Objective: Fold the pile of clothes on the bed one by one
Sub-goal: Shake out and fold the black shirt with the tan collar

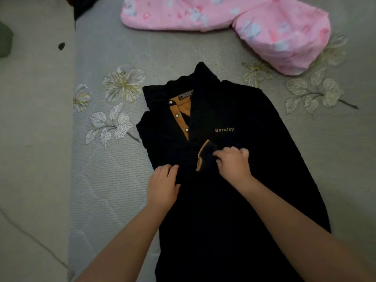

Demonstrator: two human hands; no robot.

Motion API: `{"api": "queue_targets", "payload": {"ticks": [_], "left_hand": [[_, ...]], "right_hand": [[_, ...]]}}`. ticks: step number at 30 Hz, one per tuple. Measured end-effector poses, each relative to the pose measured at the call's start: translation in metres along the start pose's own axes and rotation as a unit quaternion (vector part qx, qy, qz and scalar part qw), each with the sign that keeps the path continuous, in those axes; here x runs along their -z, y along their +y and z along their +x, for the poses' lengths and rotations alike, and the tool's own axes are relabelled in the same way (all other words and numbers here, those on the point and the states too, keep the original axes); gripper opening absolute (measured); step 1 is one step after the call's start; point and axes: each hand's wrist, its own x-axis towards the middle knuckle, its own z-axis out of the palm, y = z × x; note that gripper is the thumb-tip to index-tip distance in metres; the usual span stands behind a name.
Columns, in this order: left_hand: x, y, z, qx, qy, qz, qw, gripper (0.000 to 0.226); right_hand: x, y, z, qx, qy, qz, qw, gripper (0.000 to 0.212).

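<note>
My left hand (162, 186) and right hand (234, 161) gripped folds of a black pullover (234, 110) with tan placket trim, spread on the grey flowered bedsheet (162, 51). Pink floral clothing (264, 23) lay beyond its collar.

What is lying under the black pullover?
The black pullover lies on the grey flowered bedsheet, which shows all around it. Whatever lies directly beneath is covered.

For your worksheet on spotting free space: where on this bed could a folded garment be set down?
Free: grey floral bedsheet between pink floral cloth and black collared pullover; also the strip left of it. Crowded: centre, where left hand and right hand work.
</note>
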Motion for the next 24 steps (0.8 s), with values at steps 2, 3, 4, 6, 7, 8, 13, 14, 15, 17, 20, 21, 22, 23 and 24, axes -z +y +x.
{"api": "queue_targets", "payload": {"ticks": [2,3,4,6,7,8,13,14,15,17,20,21,22,23,24], "left_hand": [[0.0,-0.005,0.013,-0.025,-0.036,0.089,0.995,0.036],[0.001,-0.008,0.017,-0.033,-0.049,0.113,0.992,0.031],[0.004,-0.012,0.021,-0.039,-0.062,0.128,0.989,0.027],[0.011,-0.03,0.025,-0.044,-0.062,0.146,0.986,0.025],[0.014,-0.041,0.023,-0.046,-0.043,0.147,0.987,0.025],[0.016,-0.053,0.021,-0.052,-0.022,0.141,0.988,0.027],[0.018,-0.085,-0.006,-0.018,-0.195,0.237,0.952,0.042],[0.019,-0.086,-0.004,-0.011,-0.205,0.241,0.949,0.043],[0.023,-0.085,0.0,-0.007,-0.198,0.225,0.954,0.043],[0.036,-0.077,0.015,-0.058,-0.126,0.161,0.977,0.036],[0.045,-0.063,0.046,-0.164,0.083,0.054,0.981,0.034],[0.047,-0.056,0.052,-0.156,0.077,0.042,0.984,0.038],[0.045,-0.052,0.059,-0.145,0.046,0.048,0.987,0.042],[0.042,-0.049,0.065,-0.142,-0.008,0.07,0.987,0.04],[0.037,-0.048,0.069,-0.138,-0.067,0.097,0.983,0.035]], "right_hand": [[0.018,0.01,0.001,0.035,0.019,0.101,0.994,0.021],[0.028,0.022,-0.003,0.05,0.038,0.146,0.987,0.016],[0.037,0.037,-0.009,0.056,0.056,0.176,0.981,0.014],[0.053,0.069,-0.025,-0.009,0.086,0.23,0.969,0.024],[0.056,0.086,-0.033,-0.094,0.097,0.264,0.955,0.03],[0.057,0.099,-0.04,-0.191,0.102,0.293,0.931,0.03],[0.037,0.113,-0.052,-0.434,0.127,0.263,0.852,0.036],[0.038,0.106,-0.05,-0.432,0.166,0.268,0.845,0.034],[0.04,0.097,-0.048,-0.408,0.199,0.264,0.851,0.033],[0.04,0.082,-0.044,-0.31,0.203,0.207,0.905,0.036],[0.03,0.078,-0.041,-0.213,0.061,-0.015,0.975,0.056],[0.03,0.08,-0.04,-0.238,0.022,-0.052,0.97,0.058],[0.033,0.082,-0.038,-0.266,0.013,-0.051,0.962,0.053],[0.037,0.083,-0.037,-0.277,0.026,-0.034,0.96,0.044],[0.042,0.085,-0.036,-0.257,0.059,-0.011,0.965,0.035]]}}
